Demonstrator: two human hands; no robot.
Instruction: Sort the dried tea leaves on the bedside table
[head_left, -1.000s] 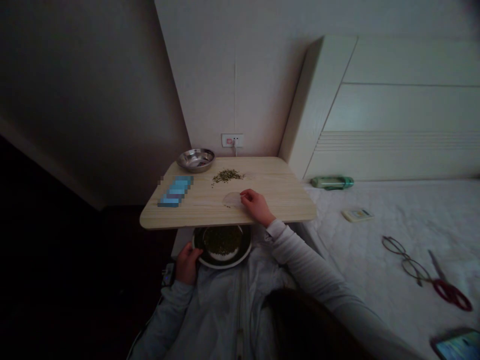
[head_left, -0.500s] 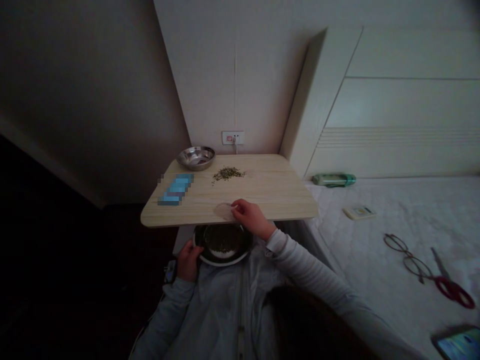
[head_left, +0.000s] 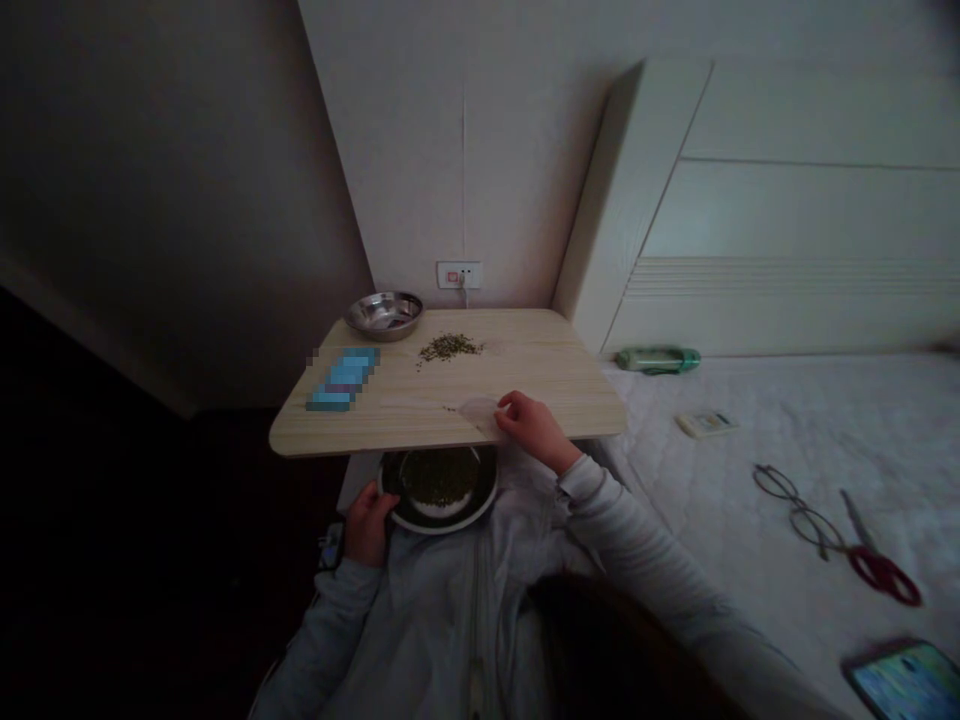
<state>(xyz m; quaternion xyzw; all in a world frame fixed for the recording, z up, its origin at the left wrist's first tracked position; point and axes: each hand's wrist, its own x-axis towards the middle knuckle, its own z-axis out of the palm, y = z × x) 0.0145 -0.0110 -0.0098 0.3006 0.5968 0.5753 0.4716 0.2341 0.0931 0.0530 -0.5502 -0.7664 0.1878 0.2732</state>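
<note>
My left hand (head_left: 370, 522) is closed on the left rim of a dark plate with a white edge (head_left: 459, 524), held low under the table's front edge. Small dark green grains (head_left: 442, 478) lie in the plate. Over the front of the wooden table, my right hand (head_left: 534, 428) pinches a thin, see-through round disc (head_left: 478, 409), perhaps a plastic lid. A few loose grains (head_left: 450, 408) lie just left of the disc. Farther back on the tabletop is a loose pile of green grains (head_left: 450, 347).
A steel bowl (head_left: 385, 316) stands at the table's (head_left: 540, 360) back left, with a blurred-out blue item (head_left: 345, 380) before it. On the bed (head_left: 652, 410) at right lie a green bottle (head_left: 658, 360), a small white device (head_left: 706, 424), glasses (head_left: 795, 508), scissors (head_left: 883, 575) and a phone (head_left: 911, 680).
My right hand has moved right with the see-through disc. A few grains now show on the table where the disc was. My left hand keeps its hold on the plate.
</note>
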